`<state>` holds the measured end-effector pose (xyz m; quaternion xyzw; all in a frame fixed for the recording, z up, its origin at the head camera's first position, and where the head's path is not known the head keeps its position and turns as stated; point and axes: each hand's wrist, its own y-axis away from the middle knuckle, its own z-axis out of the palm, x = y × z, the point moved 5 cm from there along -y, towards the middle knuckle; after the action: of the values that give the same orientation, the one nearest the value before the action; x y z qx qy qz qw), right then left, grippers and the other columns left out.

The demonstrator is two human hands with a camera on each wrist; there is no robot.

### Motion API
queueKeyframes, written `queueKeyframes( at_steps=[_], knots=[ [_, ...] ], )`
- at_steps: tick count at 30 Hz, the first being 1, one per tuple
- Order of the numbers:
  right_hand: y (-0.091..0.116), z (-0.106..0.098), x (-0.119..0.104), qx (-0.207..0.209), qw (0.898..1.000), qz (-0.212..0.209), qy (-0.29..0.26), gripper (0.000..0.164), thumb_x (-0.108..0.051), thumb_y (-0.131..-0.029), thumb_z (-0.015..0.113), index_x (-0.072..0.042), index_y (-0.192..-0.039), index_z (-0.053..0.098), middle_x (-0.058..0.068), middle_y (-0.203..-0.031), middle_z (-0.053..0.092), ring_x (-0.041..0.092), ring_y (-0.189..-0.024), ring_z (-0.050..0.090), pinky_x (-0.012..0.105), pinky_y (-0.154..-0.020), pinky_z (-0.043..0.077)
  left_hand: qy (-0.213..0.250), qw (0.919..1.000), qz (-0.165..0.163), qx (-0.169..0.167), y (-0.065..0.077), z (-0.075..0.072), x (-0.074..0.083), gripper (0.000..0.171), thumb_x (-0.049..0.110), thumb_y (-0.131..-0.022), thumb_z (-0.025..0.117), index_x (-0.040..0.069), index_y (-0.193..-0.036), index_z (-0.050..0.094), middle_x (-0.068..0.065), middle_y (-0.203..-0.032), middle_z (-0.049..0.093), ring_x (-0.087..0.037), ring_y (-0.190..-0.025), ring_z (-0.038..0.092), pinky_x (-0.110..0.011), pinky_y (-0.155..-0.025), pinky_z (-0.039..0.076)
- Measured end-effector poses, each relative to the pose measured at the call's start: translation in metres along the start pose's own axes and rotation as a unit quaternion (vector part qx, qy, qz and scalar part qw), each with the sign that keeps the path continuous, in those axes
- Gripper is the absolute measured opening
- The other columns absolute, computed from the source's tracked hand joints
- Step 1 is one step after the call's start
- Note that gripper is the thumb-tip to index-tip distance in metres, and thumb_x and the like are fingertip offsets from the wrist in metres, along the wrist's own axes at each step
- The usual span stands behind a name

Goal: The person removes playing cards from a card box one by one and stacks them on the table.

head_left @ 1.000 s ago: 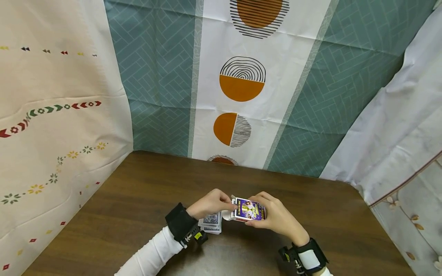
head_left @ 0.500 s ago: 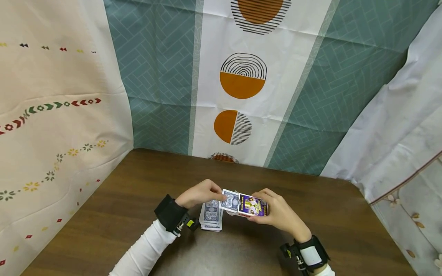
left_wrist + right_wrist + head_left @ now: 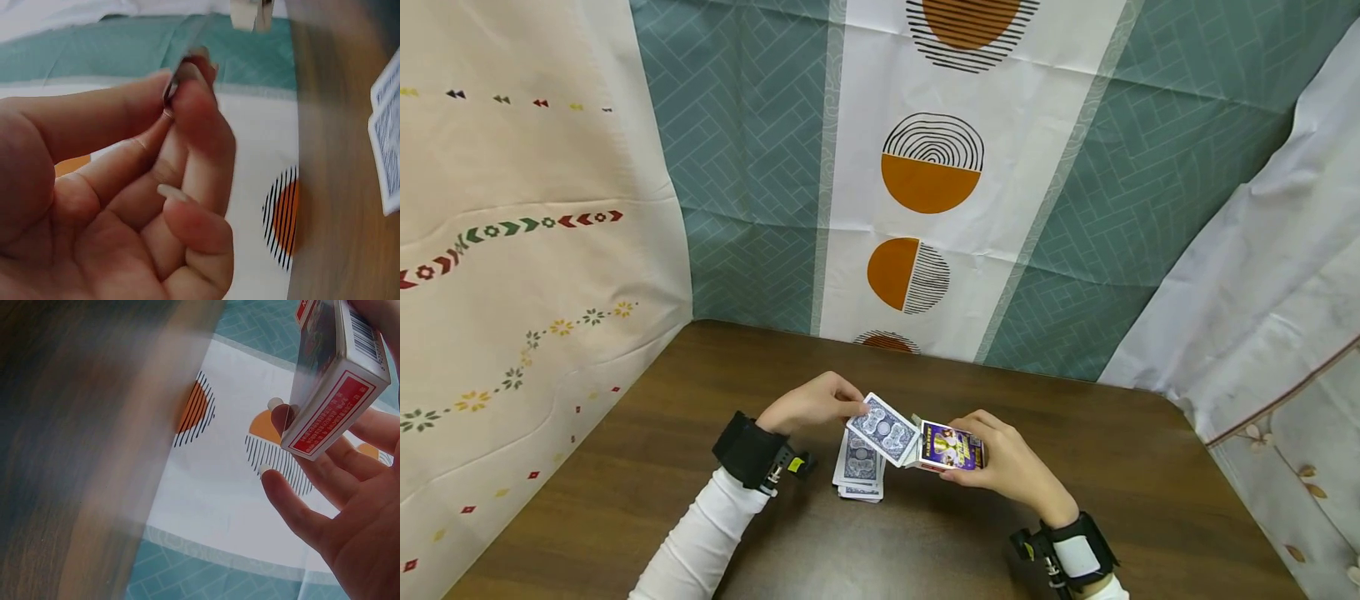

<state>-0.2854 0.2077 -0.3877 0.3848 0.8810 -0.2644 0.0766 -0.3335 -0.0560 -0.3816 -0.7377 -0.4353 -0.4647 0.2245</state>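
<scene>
My left hand pinches a blue-backed playing card by its upper left corner, between thumb and fingers. In the left wrist view the playing card shows only as a thin blurred edge at the fingertips. My right hand grips a small purple card box with its open end facing left. The held card's lower right end is at the box's mouth; whether it touches the flap I cannot tell. Under it, a stack of blue-backed cards lies on the table, partly covered. In the right wrist view the card box shows a red-printed side.
The brown wooden table meets a teal and white patterned cloth at its back edge. Cream cloth hangs at the left and white cloth at the right. Both wrists wear black camera straps.
My left hand has drawn the playing card out of the box, moving left and up, and tilted it. My right hand and the card box have shifted only slightly.
</scene>
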Motion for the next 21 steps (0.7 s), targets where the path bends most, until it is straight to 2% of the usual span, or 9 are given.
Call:
queueKeyframes(
  at_steps=[5, 8, 12, 15, 21],
  knots=[
    [0.0, 0.0, 0.001, -0.002, 1.0, 0.003, 0.003, 0.055, -0.04, -0.069, 0.086, -0.011, -0.112, 0.066, -0.002, -0.102, 0.061, 0.005, -0.081, 0.054, 0.018, -0.065, 0.049, 0.004, 0.9994, -0.01, 0.031, -0.001, -0.014, -0.011, 0.015, 0.013, -0.088, 0.069, 0.001, -0.096, 0.074, -0.005, -0.083, 0.07, -0.015, -0.073, 0.06, -0.032, -0.07, 0.049],
    [0.002, 0.001, 0.002, -0.003, 1.0, 0.006, 0.003, 0.055, -0.042, -0.07, 0.085, -0.01, -0.111, 0.066, -0.002, -0.102, 0.061, 0.005, -0.081, 0.054, 0.018, -0.066, 0.049, -0.003, 0.9993, -0.003, 0.038, -0.005, -0.016, -0.022, 0.011, 0.011, -0.087, 0.07, 0.001, -0.091, 0.074, -0.003, -0.08, 0.069, -0.012, -0.071, 0.06, -0.031, -0.069, 0.049],
    [0.003, 0.003, 0.004, -0.004, 1.0, 0.008, 0.003, 0.055, -0.044, -0.071, 0.084, -0.011, -0.111, 0.066, -0.003, -0.102, 0.06, 0.004, -0.081, 0.054, 0.018, -0.066, 0.049, -0.033, 0.9985, -0.005, 0.043, -0.014, -0.012, -0.039, 0.009, 0.009, -0.086, 0.071, 0.001, -0.086, 0.075, -0.003, -0.081, 0.07, -0.012, -0.071, 0.056, -0.03, -0.067, 0.047],
    [0.003, 0.004, 0.006, -0.007, 1.0, 0.01, 0.001, 0.055, -0.044, -0.071, 0.084, -0.01, -0.111, 0.066, -0.003, -0.101, 0.06, 0.004, -0.08, 0.053, 0.017, -0.065, 0.048, -0.061, 0.9963, -0.026, 0.055, -0.022, -0.007, -0.049, 0.009, 0.01, -0.085, 0.072, 0.002, -0.085, 0.076, -0.004, -0.082, 0.07, -0.013, -0.071, 0.054, -0.027, -0.064, 0.044],
    [0.001, 0.004, 0.008, -0.012, 1.0, 0.016, -0.001, 0.056, -0.043, -0.071, 0.084, -0.01, -0.111, 0.066, -0.002, -0.101, 0.06, 0.004, -0.079, 0.052, 0.016, -0.063, 0.048, -0.098, 0.9902, -0.047, 0.087, -0.031, 0.005, -0.053, 0.009, 0.014, -0.081, 0.077, 0.005, -0.079, 0.077, -0.003, -0.081, 0.071, -0.012, -0.072, 0.052, -0.026, -0.065, 0.042]
  ],
)
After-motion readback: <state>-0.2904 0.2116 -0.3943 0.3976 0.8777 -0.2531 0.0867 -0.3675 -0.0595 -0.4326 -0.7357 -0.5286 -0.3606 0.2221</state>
